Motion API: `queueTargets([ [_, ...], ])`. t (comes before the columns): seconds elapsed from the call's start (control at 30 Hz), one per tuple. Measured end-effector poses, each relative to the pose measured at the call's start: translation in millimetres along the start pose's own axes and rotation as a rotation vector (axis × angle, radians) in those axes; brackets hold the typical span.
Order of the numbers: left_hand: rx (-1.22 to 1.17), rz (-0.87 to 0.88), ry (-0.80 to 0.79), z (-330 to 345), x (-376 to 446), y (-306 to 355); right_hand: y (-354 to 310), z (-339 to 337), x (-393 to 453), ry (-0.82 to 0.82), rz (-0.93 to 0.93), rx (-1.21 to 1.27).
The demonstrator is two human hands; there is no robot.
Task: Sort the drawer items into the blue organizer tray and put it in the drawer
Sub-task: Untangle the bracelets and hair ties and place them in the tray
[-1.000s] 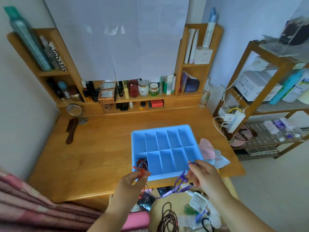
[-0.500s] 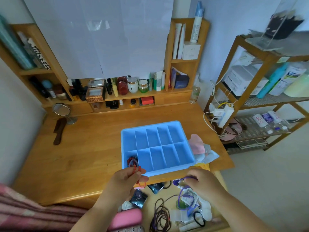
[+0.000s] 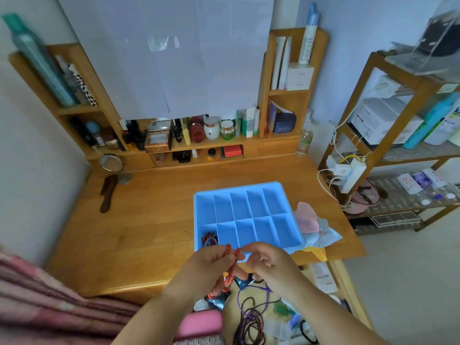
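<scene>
While the sorting step is under way, a string of small orange-red beads (image 3: 231, 268) is pinched at its top between the left hand (image 3: 211, 263) and the right hand (image 3: 267, 261), both held just in front of the near edge of the light blue plastic organizer tray (image 3: 286, 195). In the head view, the fingers of both hands are curled onto the strand, and its lower part hangs down over the open wooden drawer (image 3: 348, 290). The tray is seen resting on the wooden counter (image 3: 124, 232), divided into two rows of compartments; only the near-left compartment is occupied, by a small heap of dark and reddish beaded bracelets (image 3: 210, 239), and the others appear bare. Beside the tray's right edge a pink and pale blue cloth bundle (image 3: 313, 225) is lying. In the drawer, a tangle of dark cords (image 3: 249, 324), a purple string (image 3: 251, 291) and a pink oblong case (image 3: 201, 323) are left unsorted. Much of the task is judged to remain. The next move would call for the strand to be carried forward over the tray's rim and lowered into a compartment, gathered so that no loop is left over a divider.
</scene>
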State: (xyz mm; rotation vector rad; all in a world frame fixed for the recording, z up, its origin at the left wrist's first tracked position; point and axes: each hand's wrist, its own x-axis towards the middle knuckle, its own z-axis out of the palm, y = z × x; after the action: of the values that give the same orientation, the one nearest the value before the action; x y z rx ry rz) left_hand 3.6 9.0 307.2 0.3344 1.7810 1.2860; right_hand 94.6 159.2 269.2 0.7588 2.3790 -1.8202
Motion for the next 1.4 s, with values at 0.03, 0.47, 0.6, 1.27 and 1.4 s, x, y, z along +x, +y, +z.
queueTargets([
  [0.03, -0.007, 0.011, 0.005, 0.0, -0.4, 1.4, -4.4, 3.3, 1.2, 0.025, 0.033, 0.029],
  [0.47, 0.166, 0.023, 0.22, -37.8, -7.4, -20.9, -11.0, 0.9, 14.7, -0.011, 0.448, 0.808],
  [0.6, 0.085, 0.012, 0.42, -75.6, -1.2, -48.5, 2.6, -26.4, 13.3, 0.165, 0.407, 0.818],
  [1.27, 0.348, 0.374, 0.477, -53.3, -23.1, -7.3, 6.4, -17.0, 14.7, 0.068, 0.413, 0.226],
  [1.4, 0.496, 0.431, 0.448, -31.8, -21.8, 17.0, 2.1, -4.1, 15.0, -0.091, 0.392, -0.146],
])
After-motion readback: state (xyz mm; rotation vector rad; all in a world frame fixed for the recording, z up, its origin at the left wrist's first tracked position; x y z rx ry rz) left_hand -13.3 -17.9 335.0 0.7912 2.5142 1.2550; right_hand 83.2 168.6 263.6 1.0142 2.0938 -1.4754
